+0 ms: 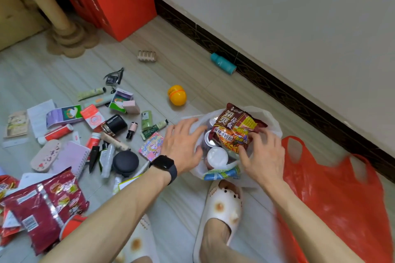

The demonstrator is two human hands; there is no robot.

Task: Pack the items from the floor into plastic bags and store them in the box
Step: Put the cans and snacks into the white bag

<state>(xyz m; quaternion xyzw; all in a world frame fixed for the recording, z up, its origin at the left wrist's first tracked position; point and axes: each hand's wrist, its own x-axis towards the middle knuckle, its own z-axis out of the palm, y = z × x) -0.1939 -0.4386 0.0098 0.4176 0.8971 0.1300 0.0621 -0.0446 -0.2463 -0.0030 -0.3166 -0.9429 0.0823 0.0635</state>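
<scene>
The white plastic bag (271, 122) sits open on the floor, just ahead of a slipper (222, 205), with a noodle packet (235, 128) on top of cans inside. The left hand (181, 143), fingers spread, rests on the bag's rim at 9 o'clock. The right hand (264, 153) bends its fingers at the packet's edge at 4 o'clock; whether it pinches cannot be told. A red bag (333, 198) lies at 4 o'clock, a yellow ball (177, 95) at 10, and a red box (119, 0) far off at 11.

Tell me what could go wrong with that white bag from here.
1. The noodle packet sits high on the cans in the white bag; it may slide out on lifting.
2. The thin bag looks full; the cans might tear it.
3. The yellow egg and teal bottle lie far off, easy to overlook.
</scene>
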